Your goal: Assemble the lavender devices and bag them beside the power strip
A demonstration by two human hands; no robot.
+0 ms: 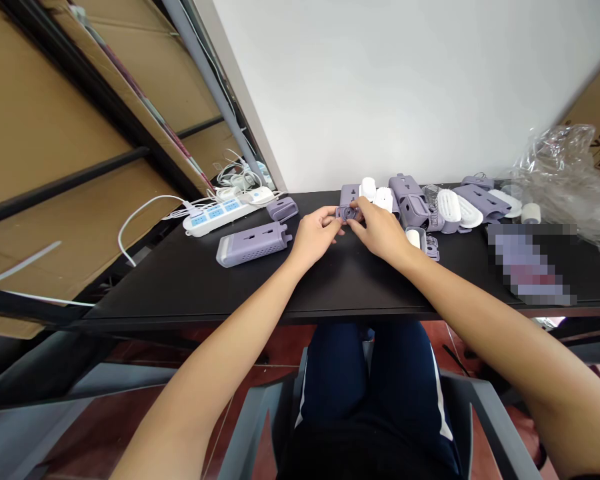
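Between both hands, just above the black table (300, 283), is a small purple plastic part (347, 213) with a round dark detail in its middle. My left hand (316, 233) pinches its left side. The fingers of my right hand (377, 227) close on its right side and top edge. To the left lies a long purple plastic housing (253, 244) with slots and a pale end. A smaller purple cap-like piece (283, 209) sits behind it. Close to my right hand stand more purple housings (411, 203) and white oval pieces (449, 205).
A white power strip (225, 212) with tangled cables lies at the table's left. Farther right are a white roll (531, 213), a pixelated patch and clear plastic wrap (555, 167). A white wall (405, 87) rises behind; a cardboard box (597, 127) stands at right.
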